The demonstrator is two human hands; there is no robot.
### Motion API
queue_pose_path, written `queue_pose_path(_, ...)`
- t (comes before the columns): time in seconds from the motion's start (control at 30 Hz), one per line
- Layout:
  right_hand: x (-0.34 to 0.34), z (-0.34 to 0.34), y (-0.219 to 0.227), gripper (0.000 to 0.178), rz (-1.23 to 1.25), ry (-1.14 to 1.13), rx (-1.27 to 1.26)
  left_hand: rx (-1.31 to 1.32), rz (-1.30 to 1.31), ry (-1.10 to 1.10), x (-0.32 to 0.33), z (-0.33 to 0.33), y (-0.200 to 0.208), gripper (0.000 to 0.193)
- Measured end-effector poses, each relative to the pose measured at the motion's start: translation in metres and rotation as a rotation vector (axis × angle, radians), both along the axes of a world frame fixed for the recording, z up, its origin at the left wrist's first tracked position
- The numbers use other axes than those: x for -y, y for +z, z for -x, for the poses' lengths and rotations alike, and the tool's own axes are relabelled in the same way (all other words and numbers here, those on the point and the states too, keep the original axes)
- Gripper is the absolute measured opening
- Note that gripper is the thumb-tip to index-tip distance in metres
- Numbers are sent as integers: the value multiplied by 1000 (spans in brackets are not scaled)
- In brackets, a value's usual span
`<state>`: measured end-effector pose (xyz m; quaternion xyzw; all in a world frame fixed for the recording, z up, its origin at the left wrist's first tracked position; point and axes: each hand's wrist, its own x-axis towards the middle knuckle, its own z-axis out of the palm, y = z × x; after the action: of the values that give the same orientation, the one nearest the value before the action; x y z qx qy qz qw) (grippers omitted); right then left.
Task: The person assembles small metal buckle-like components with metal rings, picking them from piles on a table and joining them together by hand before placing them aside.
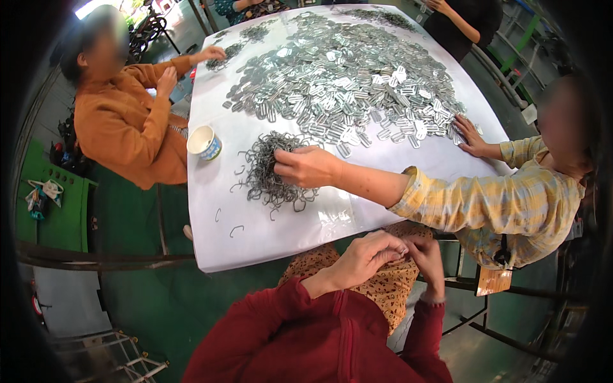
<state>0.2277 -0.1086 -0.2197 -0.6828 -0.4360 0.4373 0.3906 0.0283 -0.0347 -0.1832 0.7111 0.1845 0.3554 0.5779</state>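
Observation:
Both my hands come together above my lap, just off the table's near edge. My left hand has its fingers pinched, and my right hand pinches right beside it. Whatever lies between the fingertips is too small and covered to make out. On the table ahead is a tangled heap of bent grey wire hooks. A co-worker's hand, from a yellow plaid sleeve, reaches into that heap. Farther back spreads a wide pile of flat slotted metal buckles.
A white table carries everything. At its left side stands a paper cup. The plaid-sleeved arm crosses in front of me from the right. A person in orange sits at left, touching a smaller wire heap. Others stand at the far end.

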Motion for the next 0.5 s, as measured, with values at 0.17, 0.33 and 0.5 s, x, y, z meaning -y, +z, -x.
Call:
queue_pose_path(0.17,-75,-19,-91,40,-553,-89,748,-22,-97,10,4,4,-13,9)
queue_pose_path(0.33,-214,-7,-89,28,-606,-58,857,0,-96,-24,13,10,-22,11)
queue_pose_path(0.5,-294,40,-23,18,-823,60,1051,34,-93,-47,18,6,-28,14)
